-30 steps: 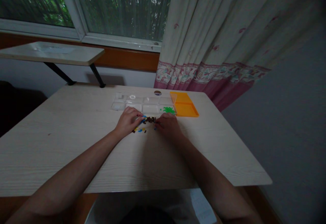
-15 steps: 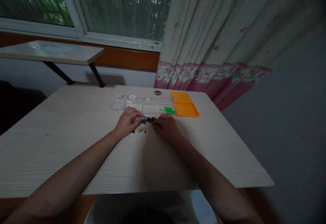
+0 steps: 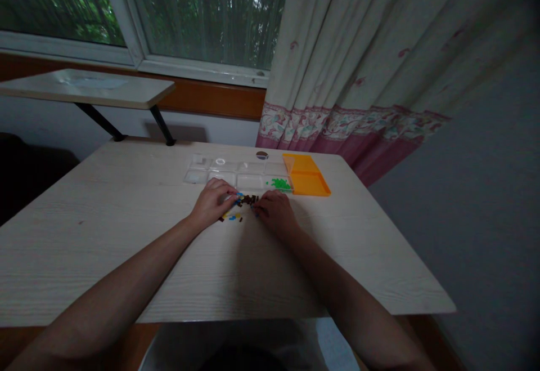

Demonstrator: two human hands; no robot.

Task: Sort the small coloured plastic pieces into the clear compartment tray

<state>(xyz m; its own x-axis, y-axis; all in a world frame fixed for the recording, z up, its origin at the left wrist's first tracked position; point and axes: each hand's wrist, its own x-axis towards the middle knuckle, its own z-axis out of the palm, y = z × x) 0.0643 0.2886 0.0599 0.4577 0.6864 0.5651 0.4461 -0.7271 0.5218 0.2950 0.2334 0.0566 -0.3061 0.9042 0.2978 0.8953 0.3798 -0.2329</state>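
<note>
A loose pile of small brown, blue and yellow pieces (image 3: 248, 199) lies on the table between my hands. My left hand (image 3: 213, 202) rests at the left of the pile, thumb and index finger pinched together beside some blue bits; whether a piece is between them is too small to see. On the other side, my right hand (image 3: 276, 210) has its fingers curled in at the pile's right edge, and the fingertips are partly hidden. A few more blue, yellow and brown pieces (image 3: 232, 217) are scattered just nearer to me, by the left hand.
Behind the hands lies a clear compartment tray (image 3: 237, 173), with green pieces (image 3: 280, 183) in its front right compartment. An orange case (image 3: 310, 182) adjoins it on the right. A round brown disc (image 3: 262, 155) lies behind. A raised shelf (image 3: 139, 92) stands at back left.
The view has shifted very slightly. Both hands stay at the pile in nearly the same pose, and no piece has visibly moved.
</note>
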